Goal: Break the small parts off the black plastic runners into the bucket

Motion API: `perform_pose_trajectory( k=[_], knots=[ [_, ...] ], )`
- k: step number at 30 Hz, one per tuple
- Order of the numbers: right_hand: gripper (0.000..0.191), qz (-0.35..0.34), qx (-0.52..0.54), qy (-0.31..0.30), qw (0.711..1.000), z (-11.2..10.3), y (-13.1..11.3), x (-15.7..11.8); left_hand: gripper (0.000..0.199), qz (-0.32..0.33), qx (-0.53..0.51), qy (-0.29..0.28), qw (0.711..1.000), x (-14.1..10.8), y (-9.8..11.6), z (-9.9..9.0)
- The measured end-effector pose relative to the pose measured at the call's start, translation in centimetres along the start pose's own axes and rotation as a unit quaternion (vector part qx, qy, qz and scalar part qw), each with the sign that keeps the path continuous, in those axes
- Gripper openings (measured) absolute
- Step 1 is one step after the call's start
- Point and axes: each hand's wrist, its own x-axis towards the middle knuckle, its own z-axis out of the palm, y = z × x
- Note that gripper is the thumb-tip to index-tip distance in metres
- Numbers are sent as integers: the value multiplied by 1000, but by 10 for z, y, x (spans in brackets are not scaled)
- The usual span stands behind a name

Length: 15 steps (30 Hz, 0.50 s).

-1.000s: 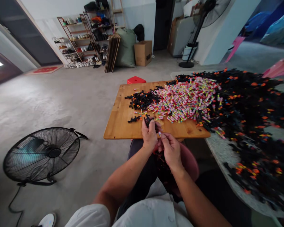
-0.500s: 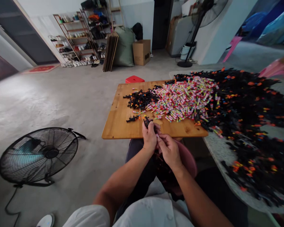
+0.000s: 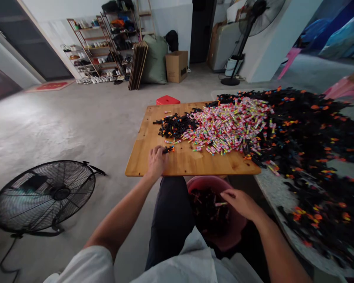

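My left hand (image 3: 156,162) is at the left part of the wooden board (image 3: 177,165), its fingers around the end of a small black toy piece (image 3: 168,149) with an orange tip. Over the pink basin (image 3: 238,232), my right hand (image 3: 238,200) has its fingers bent together. Just below those fingertips is a small pink and yellow tube (image 3: 221,204); whether they touch it is unclear. Dark pieces fill the basin. On the board lie a heap of pink and yellow tubes (image 3: 230,125) and a smaller heap of black pieces (image 3: 177,125).
A large pile of black toy pieces (image 3: 309,137) covers the grey stone table (image 3: 271,192) at the right. A black floor fan (image 3: 60,193) stands at the left. Behind the board are a red stool (image 3: 167,100), a carton (image 3: 176,67) and shoe racks (image 3: 90,47).
My hands, which were together over the board's front edge with a black piece, have parted. The left moved left to the piece on the board; the right moved right and down over the basin.
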Motion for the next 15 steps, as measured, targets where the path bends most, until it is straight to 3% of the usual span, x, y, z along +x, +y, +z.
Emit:
perform_pose_trajectory(
  k=[3, 5, 7, 10, 15],
  knots=[
    [27, -88, -119, 105, 983, 9, -31, 40, 31, 22, 99, -67, 993, 32, -14, -6],
    [26, -151, -165, 137, 965, 19, -68, 73, 29, 33, 108, -122, 986, 46, -15, -5],
    [32, -167, -233, 168, 943, 29, -103, 105, 23, 32, 93, -158, 983, 53, -14, -3],
    [44, -151, -332, 131, 922, 36, -135, 139, 13, 12, 67, -167, 984, 57, -15, -3],
    [32, -120, -404, 91, 902, 35, -136, 161, 26, -87, -98, -167, 977, 47, -14, -12]
  ],
)
